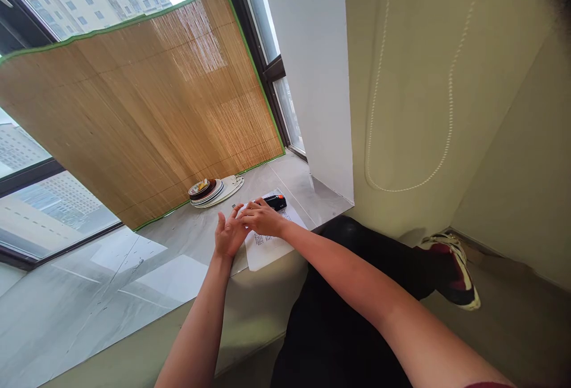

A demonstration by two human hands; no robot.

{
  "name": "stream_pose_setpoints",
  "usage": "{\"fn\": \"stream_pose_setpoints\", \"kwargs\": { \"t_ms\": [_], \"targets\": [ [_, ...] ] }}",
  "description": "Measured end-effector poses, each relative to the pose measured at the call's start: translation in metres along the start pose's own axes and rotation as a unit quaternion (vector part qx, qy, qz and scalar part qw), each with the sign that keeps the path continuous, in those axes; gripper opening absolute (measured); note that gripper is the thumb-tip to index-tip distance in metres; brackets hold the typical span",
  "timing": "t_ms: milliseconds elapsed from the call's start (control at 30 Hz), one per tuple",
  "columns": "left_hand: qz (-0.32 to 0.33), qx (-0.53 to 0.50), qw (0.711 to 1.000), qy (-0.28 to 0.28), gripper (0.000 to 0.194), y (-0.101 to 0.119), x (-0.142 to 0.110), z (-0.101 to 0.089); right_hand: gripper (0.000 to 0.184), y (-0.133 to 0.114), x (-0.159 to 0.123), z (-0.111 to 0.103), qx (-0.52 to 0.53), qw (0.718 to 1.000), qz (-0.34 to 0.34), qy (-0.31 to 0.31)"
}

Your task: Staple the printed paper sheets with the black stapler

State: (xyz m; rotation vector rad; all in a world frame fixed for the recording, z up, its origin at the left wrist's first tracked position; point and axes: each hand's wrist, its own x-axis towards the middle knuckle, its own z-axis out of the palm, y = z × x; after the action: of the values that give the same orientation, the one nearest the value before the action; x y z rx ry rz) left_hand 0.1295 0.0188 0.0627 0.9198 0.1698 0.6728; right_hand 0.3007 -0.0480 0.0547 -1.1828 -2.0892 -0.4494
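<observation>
My left hand is raised palm-up over the sill's front edge, fingers spread, holding nothing. My right hand lies across the left fingertips and over a printed white paper sheet, its fingers loosely bent and touching the left hand. Just beyond the right hand, a black device with an orange end rests on the paper. Nothing shows inside either hand.
A stack of plates sits at the foot of a bamboo mat leaning on the window. The pale stone sill stretches left. A white pillar and a beige wall stand right. My black-trousered leg and sneaker stretch below.
</observation>
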Motion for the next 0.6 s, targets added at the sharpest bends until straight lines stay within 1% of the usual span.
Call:
{"fn": "stream_pose_setpoints", "kwargs": {
  "t_ms": [100, 233, 333, 600],
  "targets": [
    [0.0, -0.002, 1.0, 0.014, 0.064, 0.0008, -0.0007, 0.001, 0.022, -0.0001, 0.0006, -0.0013, 0.027, 1.0, 0.004, -0.002],
    [0.006, -0.004, 0.999, 0.035, 0.066, 0.0016, -0.0011, 0.0025, 0.022, 0.0004, 0.0002, -0.0011, 0.08, 0.996, 0.035, 0.018],
    [0.004, 0.002, 0.999, 0.033, 0.066, 0.0018, -0.0013, 0.003, 0.022, 0.0006, 0.0, 0.0004, 0.092, 0.994, 0.048, 0.021],
    [0.001, -0.002, 0.999, 0.034, 0.068, 0.0024, -0.0023, 0.0044, 0.023, 0.0023, -0.0011, 0.0032, 0.122, 0.991, 0.052, 0.016]
  ]
}}
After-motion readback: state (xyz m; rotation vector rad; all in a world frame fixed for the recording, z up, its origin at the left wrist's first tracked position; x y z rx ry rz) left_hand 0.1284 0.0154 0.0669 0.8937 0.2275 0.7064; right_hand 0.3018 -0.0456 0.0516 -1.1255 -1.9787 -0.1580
